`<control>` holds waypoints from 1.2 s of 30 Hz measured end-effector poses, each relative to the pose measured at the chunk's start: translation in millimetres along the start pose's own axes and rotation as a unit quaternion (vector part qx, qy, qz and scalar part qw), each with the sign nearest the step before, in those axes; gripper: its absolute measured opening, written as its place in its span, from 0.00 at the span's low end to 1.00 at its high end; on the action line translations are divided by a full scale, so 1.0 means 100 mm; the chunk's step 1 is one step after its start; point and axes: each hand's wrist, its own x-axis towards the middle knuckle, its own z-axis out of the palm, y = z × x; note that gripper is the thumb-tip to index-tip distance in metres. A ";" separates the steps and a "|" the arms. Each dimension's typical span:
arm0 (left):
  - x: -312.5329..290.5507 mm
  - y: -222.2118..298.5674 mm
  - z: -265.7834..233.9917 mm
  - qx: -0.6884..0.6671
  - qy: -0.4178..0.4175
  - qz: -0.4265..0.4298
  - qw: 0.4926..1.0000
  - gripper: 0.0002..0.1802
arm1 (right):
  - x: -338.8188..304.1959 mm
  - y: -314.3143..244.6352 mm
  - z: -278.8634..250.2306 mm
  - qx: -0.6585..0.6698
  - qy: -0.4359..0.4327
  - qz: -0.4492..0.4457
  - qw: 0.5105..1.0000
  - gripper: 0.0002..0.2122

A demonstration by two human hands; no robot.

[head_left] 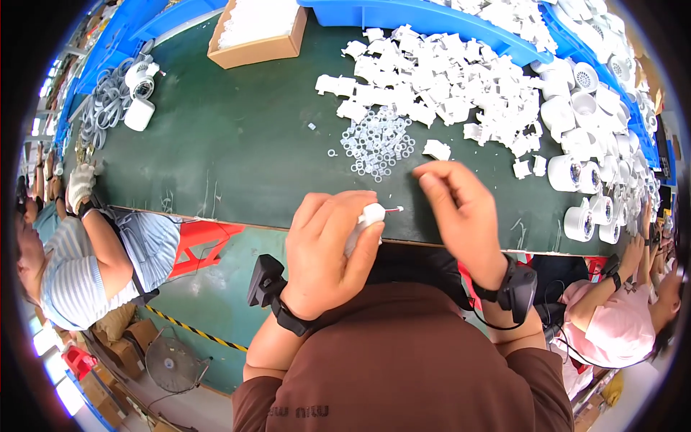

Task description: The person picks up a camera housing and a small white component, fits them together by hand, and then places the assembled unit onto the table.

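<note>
In my left hand [324, 245] a small white plastic camera part [373, 213] is gripped between thumb and fingers. A thin wire with a little white connector [400, 209] pokes out of its rounded top toward the right. Most of the part's body is hidden by the fingers. My right hand [461, 209] hovers over the table's front area, its fingers loosely curved and nothing visible in them. Just beyond its fingertips lies a single white plastic bracket [437, 150]. A heap of small translucent rings [378, 140] sits ahead of both hands.
White brackets [439, 79] are piled on the green table [237, 144]; white camera housings [576, 129] crowd its right. A cardboard box [259, 47] and blue bins [432, 21] stand at the back. Grey rings [108, 101] lie far left. Co-workers sit on both sides.
</note>
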 end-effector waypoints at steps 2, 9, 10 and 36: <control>0.01 0.02 0.03 0.039 -0.010 0.031 0.999 0.14 | 0.08 0.14 -0.03 0.036 0.068 0.013 0.997 0.05; -0.01 0.04 0.12 0.066 -0.010 0.017 0.998 0.16 | 0.30 0.17 0.11 -0.168 0.080 -0.215 0.959 0.06; -0.01 0.04 0.12 0.064 -0.009 0.016 0.998 0.16 | 0.33 0.17 0.13 -0.209 0.085 -0.248 0.942 0.06; -0.03 0.02 0.13 0.061 -0.020 0.024 0.998 0.19 | -0.14 -0.13 0.03 0.313 -0.170 0.065 0.932 0.08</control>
